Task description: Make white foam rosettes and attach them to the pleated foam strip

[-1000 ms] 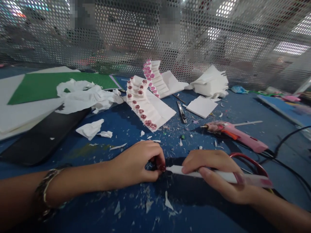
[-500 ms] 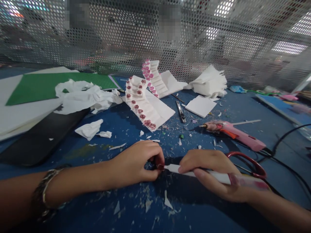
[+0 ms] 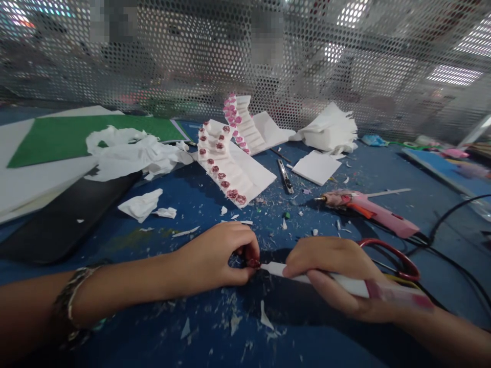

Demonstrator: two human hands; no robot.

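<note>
Between the thumb and fingertips of my left hand (image 3: 218, 258) is a small dark red rolled flower (image 3: 253, 263), mostly covered by the fingers. My right hand (image 3: 333, 276) grips a white marker pen (image 3: 351, 286) with a see-through pinkish end, its tip at the flower's right side. Beyond my hands stands a white paper staircase model (image 3: 245, 171) edged with several dark red flowers. Behind it is another white staircase model (image 3: 247, 120) with pink flowers. A pair of red-handled scissors (image 3: 395, 250) lies partly behind my right hand.
A pink glue gun (image 3: 378, 212) with a black cable lies at the right. A utility knife (image 3: 285, 176) and white card (image 3: 316, 167) lie mid-table. Crumpled white paper (image 3: 134, 153), a green sheet (image 3: 95, 128) and a black slab (image 3: 72, 220) are left. A perforated metal screen (image 3: 184, 66) stands behind.
My right hand and the marker pen have shifted slightly right and down, the tip drawing back a little from the flower. My left hand stays in place.
</note>
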